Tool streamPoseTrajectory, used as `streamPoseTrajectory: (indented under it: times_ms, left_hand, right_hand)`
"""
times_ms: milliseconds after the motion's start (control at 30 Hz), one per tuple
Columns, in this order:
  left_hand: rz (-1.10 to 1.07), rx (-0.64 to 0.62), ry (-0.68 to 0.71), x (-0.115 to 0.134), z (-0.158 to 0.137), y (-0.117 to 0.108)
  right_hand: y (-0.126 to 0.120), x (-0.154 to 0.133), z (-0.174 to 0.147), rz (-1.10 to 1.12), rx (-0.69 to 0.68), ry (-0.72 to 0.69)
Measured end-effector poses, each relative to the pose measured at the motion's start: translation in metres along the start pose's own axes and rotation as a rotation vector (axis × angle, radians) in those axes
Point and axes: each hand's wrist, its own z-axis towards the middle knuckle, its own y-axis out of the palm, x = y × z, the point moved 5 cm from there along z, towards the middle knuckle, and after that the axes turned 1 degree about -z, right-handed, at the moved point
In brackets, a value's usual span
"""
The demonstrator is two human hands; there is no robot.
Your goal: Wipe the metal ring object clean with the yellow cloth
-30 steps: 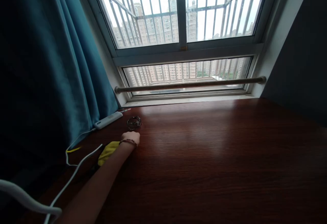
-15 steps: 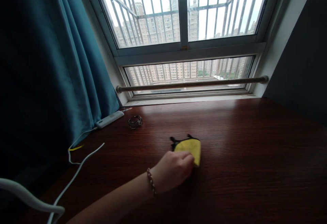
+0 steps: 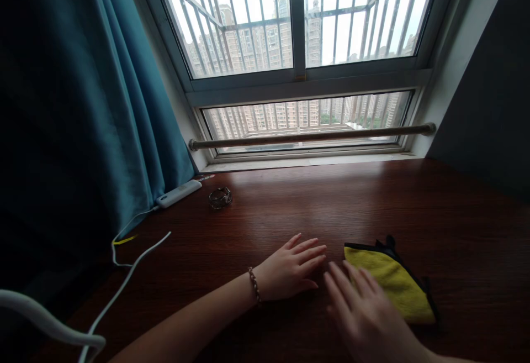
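On the dark red-brown wooden surface [image 3: 290, 203], a yellow cloth [image 3: 395, 277] with black edging lies at the right, its left part covered by my right hand [image 3: 368, 313]. That hand is slightly blurred, fingers stretched toward the upper left, over the cloth's near-left side; whether it touches the cloth I cannot tell. To its left, my left hand [image 3: 292, 269] rests palm down with fingers spread and holds nothing. A braided bracelet [image 3: 255, 285] circles my left wrist.
A coiled dark ring-like item [image 3: 220, 198] lies near the window. Beside the blue curtain [image 3: 141, 131] is a white power strip [image 3: 179, 193] with a thin cord. White cables [image 3: 128, 272] run along the left. A metal rail [image 3: 310, 137] crosses the lower window.
My left hand has let go of the yellow cloth and opened. The cloth now lies further right, spread wider. My right hand has come into view from the lower right.
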Motion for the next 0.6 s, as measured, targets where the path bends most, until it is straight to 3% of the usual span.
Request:
streamPoseTrajectory:
  times_ms: [100, 167, 233, 300, 400, 500, 600]
  left_hand:
    - [0.012, 0.005, 0.013, 0.002, 0.0, 0.0]
    - [0.003, 0.03, 0.006, 0.002, 0.001, -0.003]
    - [-0.04, 0.097, -0.071, -0.003, 0.001, -0.009]
    - [-0.093, 0.194, -0.235, -0.02, -0.002, -0.017]
    - [-0.092, 0.332, -0.538, -0.065, -0.017, -0.029]
    - [-0.002, 0.463, -0.847, -0.125, -0.05, -0.045]
    - [0.124, 0.56, -1.101, -0.173, -0.096, -0.058]
  right_hand:
    - [0.018, 0.043, 0.003, -0.272, -0.32, 0.336]
    - [0.028, 0.055, 0.004, -0.289, -0.432, 0.362]
    - [0.038, 0.056, 0.004, -0.281, -0.458, 0.325]
    - [0.047, 0.051, 0.005, -0.253, -0.442, 0.248]
    - [0.056, 0.04, 0.009, -0.13, -0.328, 0.056]
    - [0.056, 0.035, 0.013, 0.086, -0.167, -0.089]
    - [0.055, 0.036, 0.015, 0.236, -0.065, -0.097]
